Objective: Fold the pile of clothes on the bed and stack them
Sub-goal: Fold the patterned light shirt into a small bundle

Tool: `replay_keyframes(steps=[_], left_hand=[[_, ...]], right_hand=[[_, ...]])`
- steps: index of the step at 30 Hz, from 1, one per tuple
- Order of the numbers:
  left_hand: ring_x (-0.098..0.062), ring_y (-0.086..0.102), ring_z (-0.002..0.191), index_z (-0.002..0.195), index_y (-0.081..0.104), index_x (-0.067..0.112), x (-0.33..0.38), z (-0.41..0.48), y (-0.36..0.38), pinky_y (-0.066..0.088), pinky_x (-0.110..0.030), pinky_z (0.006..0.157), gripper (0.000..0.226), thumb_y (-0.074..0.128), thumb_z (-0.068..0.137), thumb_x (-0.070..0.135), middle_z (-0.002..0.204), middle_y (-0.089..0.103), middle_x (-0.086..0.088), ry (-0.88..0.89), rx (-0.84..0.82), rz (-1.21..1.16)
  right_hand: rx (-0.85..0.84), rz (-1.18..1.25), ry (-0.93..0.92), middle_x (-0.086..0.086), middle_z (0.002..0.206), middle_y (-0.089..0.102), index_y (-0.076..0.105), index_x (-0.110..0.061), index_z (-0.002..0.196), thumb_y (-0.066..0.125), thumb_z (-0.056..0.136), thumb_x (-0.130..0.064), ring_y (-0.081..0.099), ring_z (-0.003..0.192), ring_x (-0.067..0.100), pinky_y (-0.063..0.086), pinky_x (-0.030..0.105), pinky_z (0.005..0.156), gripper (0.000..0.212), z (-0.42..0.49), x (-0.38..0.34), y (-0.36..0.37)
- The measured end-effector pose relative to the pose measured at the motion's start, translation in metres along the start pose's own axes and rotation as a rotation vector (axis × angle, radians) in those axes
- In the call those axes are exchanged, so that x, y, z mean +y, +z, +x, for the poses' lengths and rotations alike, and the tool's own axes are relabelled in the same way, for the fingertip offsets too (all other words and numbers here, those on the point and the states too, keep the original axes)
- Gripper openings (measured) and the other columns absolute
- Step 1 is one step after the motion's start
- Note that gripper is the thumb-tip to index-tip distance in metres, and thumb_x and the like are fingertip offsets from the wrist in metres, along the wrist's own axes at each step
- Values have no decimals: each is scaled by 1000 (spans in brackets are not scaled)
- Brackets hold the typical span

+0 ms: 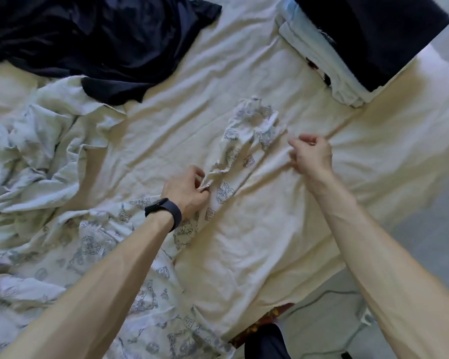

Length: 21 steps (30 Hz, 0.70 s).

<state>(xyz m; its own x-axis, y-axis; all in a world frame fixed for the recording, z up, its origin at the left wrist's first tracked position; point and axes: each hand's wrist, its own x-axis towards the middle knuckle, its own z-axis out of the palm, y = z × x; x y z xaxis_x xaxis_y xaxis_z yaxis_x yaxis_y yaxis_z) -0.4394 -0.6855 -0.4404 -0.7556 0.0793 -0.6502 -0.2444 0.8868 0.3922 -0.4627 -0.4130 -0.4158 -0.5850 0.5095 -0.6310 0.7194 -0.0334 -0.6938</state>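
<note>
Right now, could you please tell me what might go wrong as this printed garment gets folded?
1. The left hand pinches only an edge of the printed garment, whose far end is bunched; folding it now may trap creases.
2. The right hand curls at the bed sheet, where wrinkles gather; pulling might drag the folded stack askew.

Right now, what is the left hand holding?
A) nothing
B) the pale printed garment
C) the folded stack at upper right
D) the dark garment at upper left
B: the left hand, the one with the dark wristband, pinches a fold of the pale printed garment; the dark garment lies apart from it.
</note>
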Motion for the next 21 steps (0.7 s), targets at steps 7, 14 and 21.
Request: replay_keyframes(steps=[7, 14, 21], left_hand=[[-11, 64, 84, 104, 58, 23, 45, 48, -21, 52, -31, 73, 38, 68, 86, 54, 95, 66, 8, -49, -101, -353], [0, 58, 56, 85, 67, 25, 67, 85, -32, 47, -19, 53, 8, 74, 89, 27, 76, 67, 9, 9, 28, -547], [-12, 53, 58, 94, 64, 19, 108, 110, -35, 42, -20, 49, 32, 70, 89, 50, 76, 65, 4, -5, -200, -495]], right_hand=[[-187, -305, 9, -4, 86, 72, 62, -22, 85, 71, 83, -62, 74, 80, 20, 59, 39, 73, 41, -9, 17, 40], [116, -97, 28, 6, 87, 73, 51, -26, 82, 65, 87, -32, 73, 82, 27, 58, 51, 82, 16, 5, 21, 23], [3, 10, 189, -4, 55, 69, 66, -16, 90, 79, 80, -51, 62, 43, 11, 52, 25, 44, 39, 6, 36, 0]])
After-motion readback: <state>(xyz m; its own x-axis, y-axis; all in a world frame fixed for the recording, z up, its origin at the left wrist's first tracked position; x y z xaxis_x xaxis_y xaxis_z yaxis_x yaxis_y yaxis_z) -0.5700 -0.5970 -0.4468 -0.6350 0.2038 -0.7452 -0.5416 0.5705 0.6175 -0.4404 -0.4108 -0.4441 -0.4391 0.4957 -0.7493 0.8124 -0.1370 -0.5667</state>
